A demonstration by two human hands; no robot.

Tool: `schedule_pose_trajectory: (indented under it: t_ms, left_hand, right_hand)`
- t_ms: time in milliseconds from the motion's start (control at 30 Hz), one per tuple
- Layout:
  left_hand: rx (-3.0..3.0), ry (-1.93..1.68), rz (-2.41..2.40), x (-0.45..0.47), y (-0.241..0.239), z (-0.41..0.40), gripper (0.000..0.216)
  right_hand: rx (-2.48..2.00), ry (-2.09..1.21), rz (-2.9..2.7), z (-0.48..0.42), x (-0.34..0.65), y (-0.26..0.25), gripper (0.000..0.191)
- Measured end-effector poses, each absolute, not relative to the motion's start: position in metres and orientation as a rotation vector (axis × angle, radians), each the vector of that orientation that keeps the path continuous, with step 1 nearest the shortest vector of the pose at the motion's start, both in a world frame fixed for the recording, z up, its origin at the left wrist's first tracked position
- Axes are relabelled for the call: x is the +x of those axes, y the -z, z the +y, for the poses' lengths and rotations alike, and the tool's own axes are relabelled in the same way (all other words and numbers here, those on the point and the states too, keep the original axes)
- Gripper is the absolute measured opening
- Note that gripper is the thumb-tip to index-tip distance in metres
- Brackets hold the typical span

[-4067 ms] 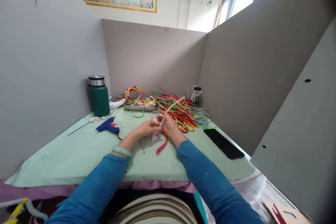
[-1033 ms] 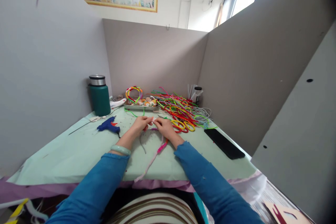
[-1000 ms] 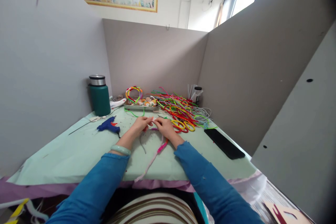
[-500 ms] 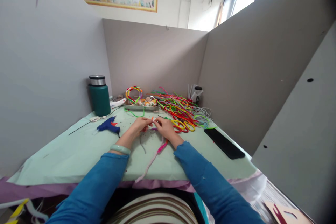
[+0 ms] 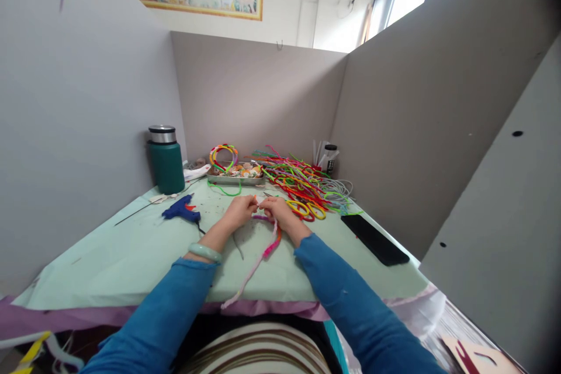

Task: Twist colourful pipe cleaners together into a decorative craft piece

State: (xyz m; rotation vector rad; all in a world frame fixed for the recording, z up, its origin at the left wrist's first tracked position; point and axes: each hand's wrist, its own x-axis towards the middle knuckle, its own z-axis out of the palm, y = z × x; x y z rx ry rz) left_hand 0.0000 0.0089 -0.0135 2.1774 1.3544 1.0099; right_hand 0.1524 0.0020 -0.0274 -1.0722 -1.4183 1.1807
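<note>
My left hand [image 5: 239, 212] and my right hand [image 5: 277, 212] meet over the middle of the pale green table cover [image 5: 109, 257], fingers pinched together on the top end of twisted pipe cleaners [image 5: 258, 260]. The pink, orange and pale pink strand runs from my fingers down toward the table's near edge. A green bangle [image 5: 204, 252] sits on my left wrist. Just beyond my right hand lies a heap of coloured pipe cleaners [image 5: 302, 184].
A blue glue gun [image 5: 179, 210] lies left of my hands, a green flask [image 5: 165, 159] behind it. A metal tray [image 5: 234, 174] of small pieces stands at the back, a black phone [image 5: 372, 239] on the right. Grey partition walls close in three sides.
Earlier the pale pink strand stuck up from my right hand; it has been wound down and now trails toward the near edge. My hands have stayed together, shifting slightly.
</note>
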Motion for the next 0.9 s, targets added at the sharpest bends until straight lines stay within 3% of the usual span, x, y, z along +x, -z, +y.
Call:
schedule_pose_trajectory:
  t_ms: [133,267,400,767,900]
  left_hand:
    - [2.321,-1.073,1.456,0.0018,0.0136,0.0084,0.011]
    - [1.998,-1.087,1.382,-0.0002,0.0139,0.0102,0.004]
    - [1.666,-1.035,1.207,-0.0023,0.0107,0.0079,0.016]
    - [1.64,-1.037,1.275,-0.0033,0.0118,0.0101,0.017]
    - [1.651,-0.99,1.318,-0.0039,0.0086,0.0062,0.023]
  right_hand:
    - [-0.99,-1.363,-1.345,0.0017,0.1534,0.0251,0.019]
    - [-0.98,-1.259,-1.377,0.003,0.1531,0.0276,0.015]
    - [-0.978,-1.211,-1.389,0.0037,0.1542,0.0293,0.017]
    - [-0.868,-1.269,-1.405,0.0046,0.1563,0.0291,0.018]
    - [-0.707,-1.46,-1.313,0.0061,0.1586,0.0267,0.032]
